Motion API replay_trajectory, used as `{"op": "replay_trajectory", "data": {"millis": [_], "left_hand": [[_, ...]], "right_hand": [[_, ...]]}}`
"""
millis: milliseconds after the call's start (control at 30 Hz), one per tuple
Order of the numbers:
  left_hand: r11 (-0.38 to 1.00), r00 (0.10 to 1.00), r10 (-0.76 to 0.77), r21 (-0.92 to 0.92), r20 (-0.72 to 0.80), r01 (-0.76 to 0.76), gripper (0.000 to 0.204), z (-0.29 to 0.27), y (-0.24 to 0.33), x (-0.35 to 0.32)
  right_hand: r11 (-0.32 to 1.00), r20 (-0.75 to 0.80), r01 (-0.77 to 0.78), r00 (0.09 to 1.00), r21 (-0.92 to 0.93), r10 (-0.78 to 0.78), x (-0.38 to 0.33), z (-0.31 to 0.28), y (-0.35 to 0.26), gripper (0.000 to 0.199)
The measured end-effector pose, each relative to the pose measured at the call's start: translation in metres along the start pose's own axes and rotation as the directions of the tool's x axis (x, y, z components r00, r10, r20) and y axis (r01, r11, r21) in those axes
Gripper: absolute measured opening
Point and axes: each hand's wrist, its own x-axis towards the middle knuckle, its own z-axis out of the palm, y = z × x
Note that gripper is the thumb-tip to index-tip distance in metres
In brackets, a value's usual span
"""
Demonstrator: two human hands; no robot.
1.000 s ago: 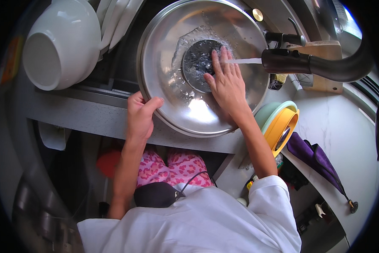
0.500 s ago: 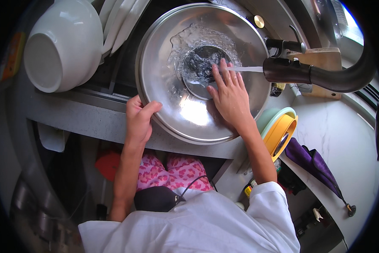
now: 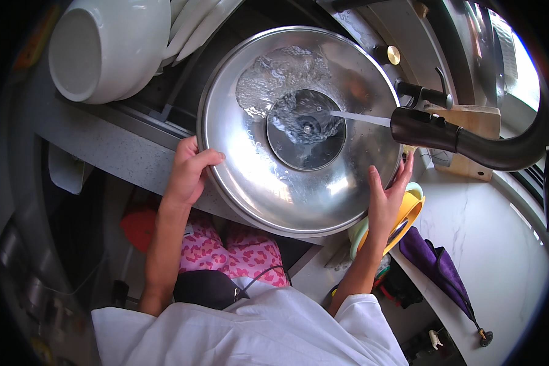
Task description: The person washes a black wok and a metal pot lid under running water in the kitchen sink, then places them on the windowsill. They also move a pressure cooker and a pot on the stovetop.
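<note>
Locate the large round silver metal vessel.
Head view, upper centre: the vessel is between the left hand and the right hand, catching water from the dark curved faucet.

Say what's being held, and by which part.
The left hand holds the steel lid by its left rim; the right hand is at the right rim, but its grip can't be told.
</note>
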Motion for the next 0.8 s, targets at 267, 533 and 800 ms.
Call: {"op": "replay_trajectory", "data": {"millis": [267,533,800], "left_hand": [[0.998,0.991,-0.057,0.040,0.118,0.053,0.023,-0.009,0.007,0.004],[0.974,1.000,0.016,0.228,-0.002,-0.015,0.029,0.007,0.002,0.013],[0.774,0.950,0.309,0.594,-0.053,-0.218,0.050,0.009,-0.022,0.062]], "right_hand": [[0.810,-0.067,-0.059,0.990,0.583,0.120,0.007,0.007,0.040,0.059],[0.744,-0.164,0.092,0.986,0.662,0.023,0.028,0.016,0.034,0.056],[0.685,-0.251,0.202,0.968,0.700,-0.029,0.036,0.019,0.014,0.052]]}}
